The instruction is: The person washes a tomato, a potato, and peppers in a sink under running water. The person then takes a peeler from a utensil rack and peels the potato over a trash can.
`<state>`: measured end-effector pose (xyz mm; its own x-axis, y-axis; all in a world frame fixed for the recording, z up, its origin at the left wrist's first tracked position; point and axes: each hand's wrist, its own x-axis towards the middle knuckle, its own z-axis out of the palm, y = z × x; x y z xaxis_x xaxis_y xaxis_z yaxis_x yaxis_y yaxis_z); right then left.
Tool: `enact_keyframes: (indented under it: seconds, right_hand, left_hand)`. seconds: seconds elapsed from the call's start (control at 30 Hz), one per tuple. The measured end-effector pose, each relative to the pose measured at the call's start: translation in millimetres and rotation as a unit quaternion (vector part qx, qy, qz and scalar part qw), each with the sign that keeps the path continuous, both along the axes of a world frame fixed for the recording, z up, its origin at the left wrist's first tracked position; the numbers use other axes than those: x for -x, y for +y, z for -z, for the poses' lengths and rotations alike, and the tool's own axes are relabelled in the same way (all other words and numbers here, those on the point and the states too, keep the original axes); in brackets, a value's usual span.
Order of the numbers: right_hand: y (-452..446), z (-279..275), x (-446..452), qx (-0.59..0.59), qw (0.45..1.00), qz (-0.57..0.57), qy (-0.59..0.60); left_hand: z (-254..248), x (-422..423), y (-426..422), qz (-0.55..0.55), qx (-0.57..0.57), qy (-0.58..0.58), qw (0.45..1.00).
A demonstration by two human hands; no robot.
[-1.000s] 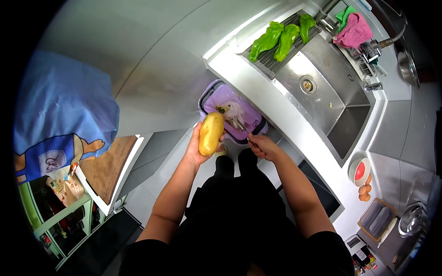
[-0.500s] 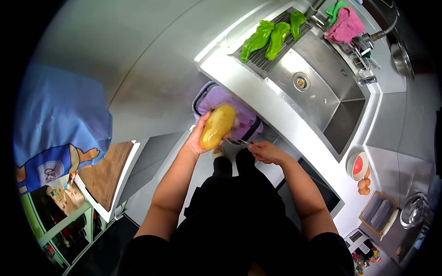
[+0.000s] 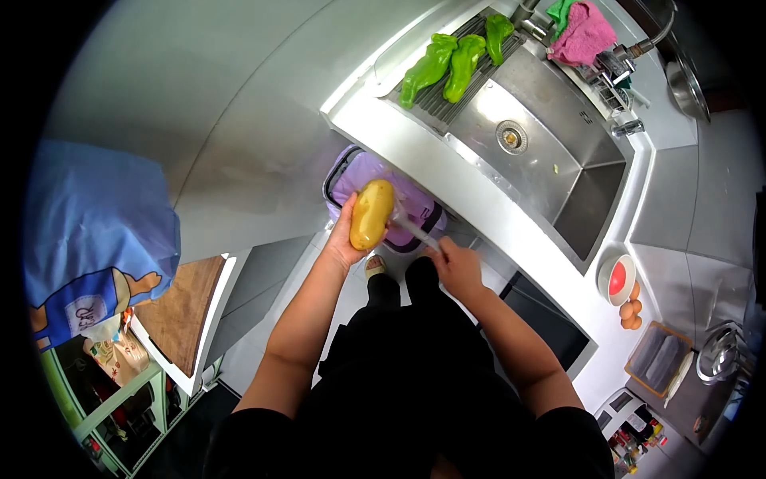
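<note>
My left hand [image 3: 345, 235] is closed around a large yellow potato [image 3: 373, 214], which looks wet and shiny. A slim grey metal tool [image 3: 419, 234] extends from my closed right hand [image 3: 459, 267] toward the potato's right side. Motion blurs its far end, so I cannot tell whether it is a peeler or a knife, or whether it touches the potato. Underneath both hands stands a bin with a purple liner [image 3: 341, 177], partly hidden by the potato and my left hand.
A steel sink [image 3: 550, 156] is set in the white counter [image 3: 479, 203] on the right. Several green peppers [image 3: 464, 68] lie on its rack. Farther along are a bowl [image 3: 626, 279] and several eggs [image 3: 630, 313]. A wooden board [image 3: 185, 307] is at left.
My right hand has turned, and the tool now shows broader and blurred, pointing up toward the potato. The potato has tilted more upright and shifted slightly left in view.
</note>
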<state>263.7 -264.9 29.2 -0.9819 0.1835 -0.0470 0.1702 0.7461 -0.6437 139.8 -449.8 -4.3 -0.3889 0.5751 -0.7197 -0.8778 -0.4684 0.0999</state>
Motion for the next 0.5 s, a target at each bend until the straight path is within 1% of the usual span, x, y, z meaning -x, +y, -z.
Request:
enact_keyframes:
  seconds: [0.03, 0.07, 0.13, 0.17, 0.2, 0.23, 0.33, 0.47, 0.5]
  right_hand:
    - [-5, -4, 2, -0.022, 0.997, -0.049, 0.063]
    - [-9, -7, 6, -0.021, 0.997, -0.049, 0.064]
    - [-15, -10, 15, -0.057, 0.987, -0.116, 0.100]
    - [-16, -6, 17, -0.056, 0.986, -0.117, 0.102]
    - [-16, 0, 20, -0.082, 0.982, -0.132, 0.108]
    - [-15, 6, 22, -0.109, 0.977, -0.146, 0.114]
    - [-5, 13, 28, -0.142, 0.964, -0.183, 0.128]
    - [-1, 14, 39, -0.129, 0.968, -0.174, 0.124]
    - [1, 18, 42, -0.100, 0.978, -0.146, 0.106]
  left_hand:
    - [0, -2, 4, 0.001, 0.000, 0.000, 1.000]
    - [-1, -3, 9, -0.006, 0.005, 0.005, 1.000]
    - [0, -4, 10, -0.015, 0.013, 0.012, 1.000]
    - [5, -3, 9, 0.006, -0.004, 0.022, 1.000]
    - [5, -3, 9, 0.028, -0.022, 0.031, 0.999]
    - [5, -3, 9, 0.026, -0.021, 0.031, 0.999]
    - [3, -5, 10, 0.031, -0.003, 0.033, 0.999]
    - [1, -7, 8, 0.026, 0.021, -0.006, 0.999]
    - [0, -6, 8, 0.035, 0.031, -0.015, 0.999]
